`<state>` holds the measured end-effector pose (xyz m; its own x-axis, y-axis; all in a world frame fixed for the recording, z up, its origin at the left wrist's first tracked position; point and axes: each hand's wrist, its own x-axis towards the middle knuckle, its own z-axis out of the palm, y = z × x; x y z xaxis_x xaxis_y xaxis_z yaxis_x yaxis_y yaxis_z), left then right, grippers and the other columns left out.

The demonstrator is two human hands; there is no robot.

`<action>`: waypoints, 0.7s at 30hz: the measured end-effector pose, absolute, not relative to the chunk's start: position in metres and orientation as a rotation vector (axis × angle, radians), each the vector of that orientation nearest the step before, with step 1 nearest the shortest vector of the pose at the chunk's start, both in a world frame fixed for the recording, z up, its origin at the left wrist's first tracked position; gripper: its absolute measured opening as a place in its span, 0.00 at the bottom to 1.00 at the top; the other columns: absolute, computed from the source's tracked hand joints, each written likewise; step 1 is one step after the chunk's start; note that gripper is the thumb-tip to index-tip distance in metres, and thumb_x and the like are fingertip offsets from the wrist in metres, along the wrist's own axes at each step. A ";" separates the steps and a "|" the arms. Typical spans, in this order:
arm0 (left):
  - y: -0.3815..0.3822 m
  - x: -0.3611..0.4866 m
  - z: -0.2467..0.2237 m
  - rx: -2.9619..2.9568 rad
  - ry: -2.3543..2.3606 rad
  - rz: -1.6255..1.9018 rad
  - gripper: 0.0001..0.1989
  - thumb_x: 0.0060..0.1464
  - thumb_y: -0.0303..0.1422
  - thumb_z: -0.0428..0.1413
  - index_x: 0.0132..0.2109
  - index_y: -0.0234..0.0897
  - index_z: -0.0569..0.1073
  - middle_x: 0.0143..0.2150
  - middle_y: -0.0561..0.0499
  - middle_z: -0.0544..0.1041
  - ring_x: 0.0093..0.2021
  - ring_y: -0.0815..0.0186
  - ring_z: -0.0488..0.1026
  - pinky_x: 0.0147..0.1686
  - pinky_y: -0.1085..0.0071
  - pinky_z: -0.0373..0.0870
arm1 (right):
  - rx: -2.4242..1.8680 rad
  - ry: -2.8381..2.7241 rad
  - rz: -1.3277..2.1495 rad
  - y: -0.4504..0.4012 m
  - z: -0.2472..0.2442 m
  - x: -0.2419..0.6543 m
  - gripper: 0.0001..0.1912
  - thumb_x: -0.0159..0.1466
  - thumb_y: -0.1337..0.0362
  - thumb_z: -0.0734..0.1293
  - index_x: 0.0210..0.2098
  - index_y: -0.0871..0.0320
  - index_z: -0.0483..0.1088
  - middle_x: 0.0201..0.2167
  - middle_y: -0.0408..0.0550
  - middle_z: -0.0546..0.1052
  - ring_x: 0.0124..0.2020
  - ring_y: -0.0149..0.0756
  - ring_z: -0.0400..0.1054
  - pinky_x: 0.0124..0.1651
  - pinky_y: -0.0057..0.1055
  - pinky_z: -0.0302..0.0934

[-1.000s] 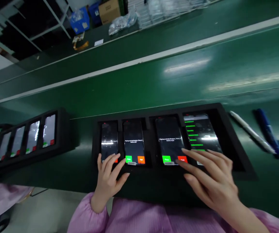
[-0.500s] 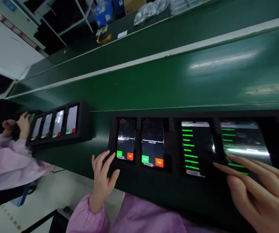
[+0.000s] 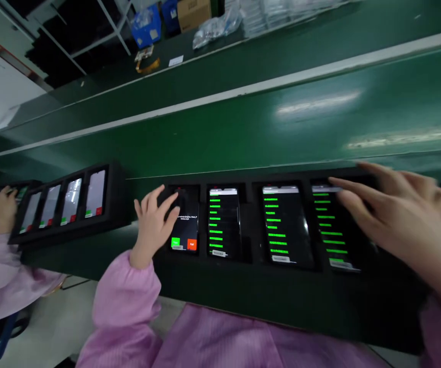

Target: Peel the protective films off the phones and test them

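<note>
Spanning phones (image 3: 224, 222) (left hand (image 3: 153, 225), right hand (image 3: 400, 204))

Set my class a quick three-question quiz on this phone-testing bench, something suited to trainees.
1. True or false: the left hand is at the leftmost phone in the black tray.
2. How many phones in that tray show green text lists? A) one B) two C) three
3. Fill in the blank: the Fail button on the leftmost phone is coloured ___.

Key: 1 true; 2 C; 3 orange
</note>
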<state>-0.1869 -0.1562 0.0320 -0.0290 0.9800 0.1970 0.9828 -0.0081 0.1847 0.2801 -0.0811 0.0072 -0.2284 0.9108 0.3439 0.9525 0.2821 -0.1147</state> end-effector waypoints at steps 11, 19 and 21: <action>-0.120 -0.144 0.039 -2.448 -1.837 -0.378 0.19 0.74 0.46 0.49 0.55 0.50 0.83 0.69 0.44 0.74 0.72 0.42 0.63 0.68 0.15 0.42 | -1.303 -2.378 -0.288 -0.087 0.024 0.227 0.23 0.79 0.50 0.58 0.48 0.49 0.84 0.64 0.56 0.76 0.59 0.55 0.69 0.54 0.53 0.55; -0.126 -0.127 0.029 -2.661 -1.731 -0.319 0.17 0.75 0.44 0.49 0.54 0.53 0.84 0.72 0.45 0.70 0.72 0.41 0.62 0.67 0.16 0.42 | -1.277 -2.430 -0.114 -0.097 0.018 0.223 0.22 0.77 0.47 0.60 0.44 0.46 0.84 0.67 0.49 0.74 0.63 0.52 0.67 0.60 0.52 0.54; -0.145 -0.153 0.028 -2.583 -1.762 -0.441 0.17 0.74 0.43 0.50 0.56 0.52 0.82 0.68 0.45 0.75 0.69 0.45 0.67 0.70 0.22 0.44 | -1.362 -2.331 -0.158 -0.108 0.021 0.247 0.20 0.77 0.50 0.62 0.43 0.46 0.85 0.65 0.50 0.76 0.62 0.53 0.68 0.60 0.52 0.54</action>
